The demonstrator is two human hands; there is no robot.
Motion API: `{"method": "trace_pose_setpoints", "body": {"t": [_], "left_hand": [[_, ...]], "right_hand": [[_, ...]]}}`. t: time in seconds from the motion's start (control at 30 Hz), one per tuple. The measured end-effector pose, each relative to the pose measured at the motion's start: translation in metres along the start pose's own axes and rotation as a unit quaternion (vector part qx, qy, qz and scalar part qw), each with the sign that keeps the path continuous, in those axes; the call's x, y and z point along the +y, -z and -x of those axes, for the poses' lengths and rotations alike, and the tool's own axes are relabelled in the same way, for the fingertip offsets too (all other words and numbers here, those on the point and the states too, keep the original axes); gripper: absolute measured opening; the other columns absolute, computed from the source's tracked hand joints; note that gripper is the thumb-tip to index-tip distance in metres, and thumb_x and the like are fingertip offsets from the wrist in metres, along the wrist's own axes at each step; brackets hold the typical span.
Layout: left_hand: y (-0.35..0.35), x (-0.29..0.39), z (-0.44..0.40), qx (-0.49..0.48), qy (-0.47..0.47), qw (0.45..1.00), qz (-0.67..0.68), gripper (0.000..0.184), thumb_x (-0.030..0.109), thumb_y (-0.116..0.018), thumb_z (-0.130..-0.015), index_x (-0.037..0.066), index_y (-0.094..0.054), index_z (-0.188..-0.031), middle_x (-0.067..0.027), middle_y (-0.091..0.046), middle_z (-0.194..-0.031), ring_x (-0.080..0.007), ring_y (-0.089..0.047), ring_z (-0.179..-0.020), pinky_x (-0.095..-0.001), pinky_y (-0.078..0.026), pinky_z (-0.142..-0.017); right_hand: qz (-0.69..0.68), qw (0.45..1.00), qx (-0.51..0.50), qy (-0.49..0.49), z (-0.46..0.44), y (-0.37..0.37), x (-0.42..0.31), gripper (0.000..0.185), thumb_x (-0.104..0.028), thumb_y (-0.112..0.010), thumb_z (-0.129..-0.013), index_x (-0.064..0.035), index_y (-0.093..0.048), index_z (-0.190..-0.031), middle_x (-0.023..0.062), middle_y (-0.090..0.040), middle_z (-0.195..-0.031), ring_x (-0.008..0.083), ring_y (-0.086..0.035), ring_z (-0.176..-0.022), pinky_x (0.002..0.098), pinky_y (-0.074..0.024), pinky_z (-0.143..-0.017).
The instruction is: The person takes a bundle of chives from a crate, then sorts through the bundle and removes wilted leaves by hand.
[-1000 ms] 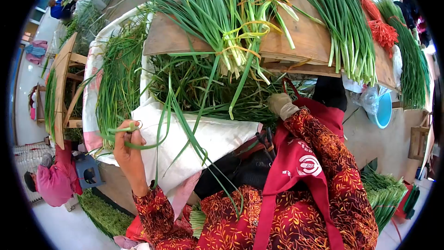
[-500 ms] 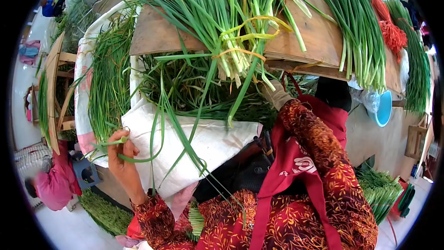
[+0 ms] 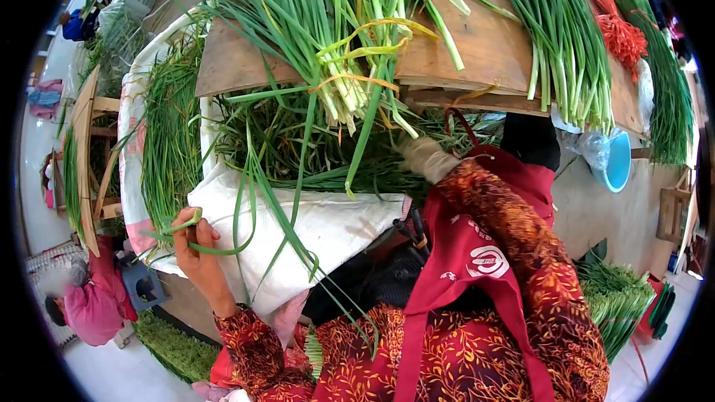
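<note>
The left hand (image 3: 197, 254) at eight o'clock pinches a green stalk (image 3: 191, 221); the right (image 3: 428, 159), near three, blurs, fingers unreadable. Stalk handling seems underway; the next move calls for a steady pinch.

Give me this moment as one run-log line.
left hand: holding green stalk | right hand: gloved, blurred, at loose greens, grip unclear | tied greens bundle: overhanging wooden board edge
</note>
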State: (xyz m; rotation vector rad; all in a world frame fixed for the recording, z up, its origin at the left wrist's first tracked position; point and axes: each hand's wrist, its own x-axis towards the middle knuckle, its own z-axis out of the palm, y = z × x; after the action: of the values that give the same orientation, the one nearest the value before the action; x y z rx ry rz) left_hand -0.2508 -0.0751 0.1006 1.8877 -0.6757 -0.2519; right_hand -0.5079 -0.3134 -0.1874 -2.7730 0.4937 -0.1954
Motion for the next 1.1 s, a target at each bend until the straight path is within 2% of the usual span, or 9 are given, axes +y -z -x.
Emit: {"method": "trace_pose_setpoints", "body": {"t": [0.07,0.3,0.4,0.43,0.53,0.73,0.93,1.03,1.1], "left_hand": [[0.0,0.0,0.0,-0.004,-0.006,1.0,0.008,0.019,0.005,-0.053,-0.086,0.002,-0.052,-0.104,-0.0009,-0.051,-0.098,-0.0047,-0.043,-0.067,-0.0179,-0.036,-0.06],[-0.001,-0.003,-0.004,0.0,0.005,1.0,0.018,0.018,0.004,-0.052,-0.086,0.002,-0.052,-0.104,0.0,-0.051,-0.096,-0.0045,-0.044,-0.066,-0.0174,-0.037,-0.059],[0.001,-0.008,-0.007,-0.018,-0.027,0.999,0.016,0.019,0.003,-0.051,-0.086,0.002,-0.051,-0.104,-0.0005,-0.051,-0.096,-0.0047,-0.044,-0.066,-0.0176,-0.037,-0.059],[0.0,-0.008,-0.006,-0.014,-0.027,0.999,0.019,0.019,0.003,-0.051,-0.086,0.002,-0.051,-0.104,-0.0007,-0.051,-0.097,-0.0048,-0.044,-0.066,-0.0177,-0.037,-0.059],[0.001,-0.008,-0.005,-0.009,-0.026,0.999,0.026,0.019,0.003,-0.051,-0.086,0.001,-0.051,-0.105,-0.0012,-0.051,-0.098,-0.0051,-0.044,-0.065,-0.0181,-0.037,-0.059],[0.002,-0.009,-0.004,-0.007,-0.017,1.0,0.021,0.021,0.005,-0.051,-0.086,0.001,-0.05,-0.107,-0.0015,-0.051,-0.096,-0.005,-0.045,-0.065,-0.0187,-0.037,-0.058],[0.001,-0.008,-0.012,0.009,-0.001,0.999,0.047,0.024,0.007,-0.052,-0.086,0.002,-0.052,-0.109,-0.0016,-0.055,-0.083,-0.0062,-0.046,-0.062,-0.0192,-0.039,-0.057],[0.019,0.001,-0.019,0.024,-0.025,0.998,0.053,0.022,0.007,-0.053,-0.085,0.004,-0.054,-0.107,-0.0028,-0.058,-0.085,-0.0085,-0.053,-0.067,-0.0214,-0.043,-0.059],[0.021,0.02,-0.019,0.019,-0.086,0.996,-0.003,0.022,0.005,-0.055,-0.083,0.004,-0.055,-0.105,-0.0047,-0.06,-0.09,-0.0113,-0.058,-0.074,-0.0245,-0.047,-0.062]], "right_hand": [[0.052,0.973,-0.185,-0.127,-0.013,-0.011,-0.023,0.021,-0.024,-0.056,-0.075,-0.0054,-0.064,-0.076,0.0093,-0.063,-0.072,0.024,-0.06,-0.064,0.039,-0.0464,-0.055],[-0.118,0.933,-0.28,-0.194,-0.021,0.033,-0.031,0.031,-0.032,-0.051,-0.08,-0.0064,-0.06,-0.095,0.0098,-0.061,-0.099,0.0279,-0.055,-0.094,0.0353,-0.0441,-0.08],[-0.094,0.974,-0.177,-0.109,-0.004,0.012,0.008,0.032,-0.032,-0.049,-0.081,-0.0067,-0.06,-0.098,0.0103,-0.06,-0.097,0.0283,-0.057,-0.089,0.0348,-0.0443,-0.08],[-0.13,0.909,-0.303,-0.256,-0.025,0.074,-0.022,0.043,-0.036,-0.053,-0.08,-0.0079,-0.052,-0.113,0.0133,-0.061,-0.097,0.0286,-0.058,-0.087,0.0364,-0.046,-0.077],[0.004,0.924,-0.312,-0.222,-0.014,0.027,-0.037,0.024,-0.024,-0.05,-0.082,-0.0056,-0.062,-0.089,0.0146,-0.062,-0.084,0.0264,-0.06,-0.08,0.0361,-0.0476,-0.068],[0.013,0.95,-0.311,-0.027,0.0,-0.004,-0.046,0.021,-0.02,-0.053,-0.078,-0.0028,-0.064,-0.083,0.0138,-0.063,-0.075,0.0252,-0.063,-0.074,0.038,-0.049,-0.061],[-0.449,0.795,-0.291,-0.286,-0.02,0.113,-0.022,0.036,-0.039,-0.051,-0.084,-0.0029,-0.056,-0.088,0.0075,-0.065,-0.077,0.0193,-0.062,-0.081,0.0346,-0.0461,-0.066],[-0.118,0.95,-0.251,-0.146,-0.002,0.094,-0.01,0.048,-0.041,-0.051,-0.084,-0.0032,-0.049,-0.113,0.0108,-0.064,-0.093,0.0222,-0.061,-0.086,0.0303,-0.0457,-0.077],[0.006,0.965,-0.238,-0.114,0.002,0.084,-0.026,0.055,-0.044,-0.05,-0.083,-0.006,-0.044,-0.122,0.0126,-0.06,-0.103,0.0257,-0.061,-0.089,0.0307,-0.0448,-0.082]]}}
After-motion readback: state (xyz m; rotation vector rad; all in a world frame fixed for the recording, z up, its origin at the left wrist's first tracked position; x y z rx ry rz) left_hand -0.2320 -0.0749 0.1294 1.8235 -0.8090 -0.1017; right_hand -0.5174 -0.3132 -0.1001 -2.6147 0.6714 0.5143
